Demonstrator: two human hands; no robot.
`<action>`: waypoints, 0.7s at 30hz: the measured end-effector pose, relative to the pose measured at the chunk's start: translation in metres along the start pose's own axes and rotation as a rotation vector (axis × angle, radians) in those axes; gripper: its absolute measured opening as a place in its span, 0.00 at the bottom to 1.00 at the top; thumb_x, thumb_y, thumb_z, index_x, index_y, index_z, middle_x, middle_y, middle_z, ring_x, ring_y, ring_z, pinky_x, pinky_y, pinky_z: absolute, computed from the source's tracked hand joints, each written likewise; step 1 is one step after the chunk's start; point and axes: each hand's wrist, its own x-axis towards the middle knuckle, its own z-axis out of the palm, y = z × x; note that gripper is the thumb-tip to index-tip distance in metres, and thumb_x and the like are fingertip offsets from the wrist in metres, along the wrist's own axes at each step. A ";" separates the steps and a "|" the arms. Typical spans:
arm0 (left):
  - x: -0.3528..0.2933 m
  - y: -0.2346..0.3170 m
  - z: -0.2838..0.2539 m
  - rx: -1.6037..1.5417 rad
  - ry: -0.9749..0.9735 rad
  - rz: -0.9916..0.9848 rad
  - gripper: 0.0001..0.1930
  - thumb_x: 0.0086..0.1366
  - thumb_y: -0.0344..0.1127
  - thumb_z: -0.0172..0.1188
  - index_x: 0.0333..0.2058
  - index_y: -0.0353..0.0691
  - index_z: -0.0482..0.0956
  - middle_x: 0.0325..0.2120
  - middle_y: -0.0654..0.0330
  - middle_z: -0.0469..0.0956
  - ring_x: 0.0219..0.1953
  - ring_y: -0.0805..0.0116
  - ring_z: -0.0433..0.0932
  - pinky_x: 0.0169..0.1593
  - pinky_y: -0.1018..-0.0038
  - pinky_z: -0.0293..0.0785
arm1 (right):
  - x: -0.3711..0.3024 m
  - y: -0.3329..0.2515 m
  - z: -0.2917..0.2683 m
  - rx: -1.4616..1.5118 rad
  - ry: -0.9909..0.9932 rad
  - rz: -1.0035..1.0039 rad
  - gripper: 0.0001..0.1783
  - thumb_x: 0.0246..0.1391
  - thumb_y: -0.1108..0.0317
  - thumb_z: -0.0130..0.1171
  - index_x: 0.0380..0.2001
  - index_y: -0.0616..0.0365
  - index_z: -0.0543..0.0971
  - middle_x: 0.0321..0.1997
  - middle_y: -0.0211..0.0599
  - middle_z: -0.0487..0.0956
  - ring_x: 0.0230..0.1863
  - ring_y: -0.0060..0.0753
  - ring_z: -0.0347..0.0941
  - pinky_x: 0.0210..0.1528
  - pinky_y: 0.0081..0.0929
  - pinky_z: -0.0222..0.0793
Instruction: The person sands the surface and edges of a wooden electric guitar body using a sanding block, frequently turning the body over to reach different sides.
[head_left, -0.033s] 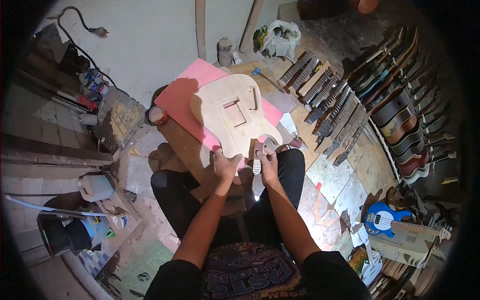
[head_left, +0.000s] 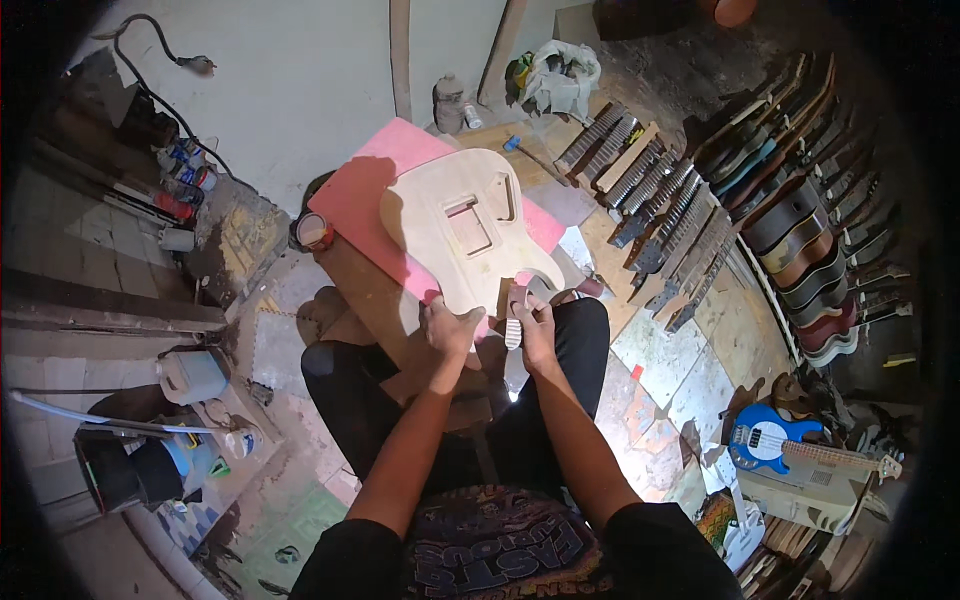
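Observation:
A pale, unfinished wooden electric guitar body (head_left: 430, 215) with routed cavities lies on a pink board (head_left: 345, 190). My left hand (head_left: 450, 328) grips the near left horn of the body, fingers along its outer edge and thumb on top. In my right hand (head_left: 538, 325) is a small sanding block (head_left: 515, 318), with a brownish face and a ridged pale end. It is held at the inner curve between the two horns. How firmly the block touches the wood is hard to see.
Several guitar necks (head_left: 660, 200) lie in a row on the floor at the right, with a rack of guitars (head_left: 800, 225) beyond. A blue bass guitar (head_left: 765, 440) rests at the lower right. A red-rimmed tin (head_left: 314, 232) stands left of the pink board, near a white jug (head_left: 193, 376).

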 end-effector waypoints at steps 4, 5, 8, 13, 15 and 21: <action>0.011 0.018 0.008 0.077 0.052 -0.022 0.45 0.39 0.52 0.83 0.52 0.32 0.73 0.49 0.41 0.76 0.55 0.40 0.74 0.58 0.52 0.72 | 0.005 0.004 -0.005 0.004 -0.015 -0.004 0.23 0.62 0.73 0.63 0.58 0.63 0.70 0.56 0.44 0.77 0.48 0.38 0.81 0.43 0.40 0.86; 0.013 0.022 0.010 0.094 0.081 -0.019 0.44 0.39 0.51 0.84 0.50 0.31 0.73 0.48 0.42 0.77 0.55 0.41 0.74 0.58 0.52 0.73 | 0.009 0.010 -0.010 -0.024 0.002 -0.034 0.22 0.62 0.74 0.62 0.57 0.63 0.70 0.57 0.45 0.76 0.48 0.38 0.81 0.42 0.41 0.87; 0.018 0.014 0.009 0.081 0.079 -0.035 0.44 0.38 0.51 0.85 0.50 0.32 0.73 0.49 0.42 0.77 0.55 0.42 0.74 0.58 0.52 0.72 | -0.002 -0.003 0.004 0.025 -0.004 0.014 0.20 0.63 0.74 0.62 0.56 0.63 0.69 0.57 0.46 0.76 0.48 0.40 0.80 0.43 0.42 0.87; 0.018 -0.008 0.004 0.026 0.031 0.116 0.46 0.40 0.46 0.84 0.55 0.32 0.73 0.50 0.43 0.77 0.54 0.42 0.75 0.58 0.53 0.73 | -0.010 -0.013 0.012 0.035 0.002 0.023 0.20 0.62 0.71 0.65 0.54 0.62 0.72 0.49 0.39 0.79 0.47 0.29 0.78 0.46 0.29 0.78; 0.016 -0.020 0.000 -0.050 0.002 0.179 0.46 0.40 0.44 0.83 0.57 0.32 0.72 0.50 0.43 0.77 0.55 0.42 0.75 0.58 0.54 0.73 | -0.006 -0.006 0.009 0.026 -0.001 0.009 0.20 0.62 0.71 0.65 0.54 0.61 0.72 0.48 0.38 0.79 0.46 0.28 0.78 0.46 0.28 0.77; -0.001 -0.020 -0.020 -0.167 -0.087 0.210 0.44 0.44 0.40 0.81 0.61 0.34 0.72 0.52 0.43 0.76 0.57 0.42 0.74 0.60 0.54 0.71 | 0.000 0.001 0.000 -0.018 0.024 0.017 0.18 0.63 0.72 0.64 0.53 0.61 0.72 0.47 0.38 0.80 0.44 0.27 0.78 0.45 0.27 0.77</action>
